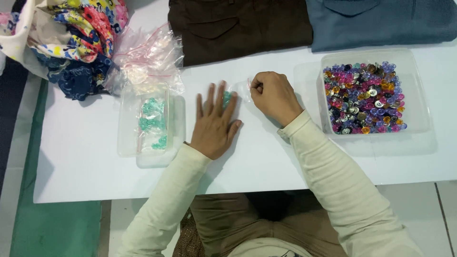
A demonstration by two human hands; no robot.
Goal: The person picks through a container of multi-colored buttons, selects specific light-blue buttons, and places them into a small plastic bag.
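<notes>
Two hands are at work on the white table [85, 157], both in long cream sleeves. The left hand [215, 124] lies flat, palm down, fingers spread and straight, pressing on a small clear bag [236, 93] that holds a few teal buttons [227, 97]; the teal shows between the middle fingers. It closes on nothing. The right hand [273, 96] is curled just beside it, with thumb and forefinger pinched together on the bag's top edge, where a thin red strip shows. The bag lies on the table between the two hands, near the middle of the tabletop.

To the left of the left hand sits a clear plastic tray [124, 138] with more small bags of teal buttons inside. Behind it lies a heap of empty clear bags [150, 54] with red strips, touching a bundle of flowered cloth [81, 33] at the table's far left corner. To the right of the right hand, a square clear tub [419, 90] is filled with mixed buttons [364, 97] in purple, pink, orange and silver. At the far edge lie a folded brown garment [238, 26] and a folded blue-grey garment [381, 21], side by side.
</notes>
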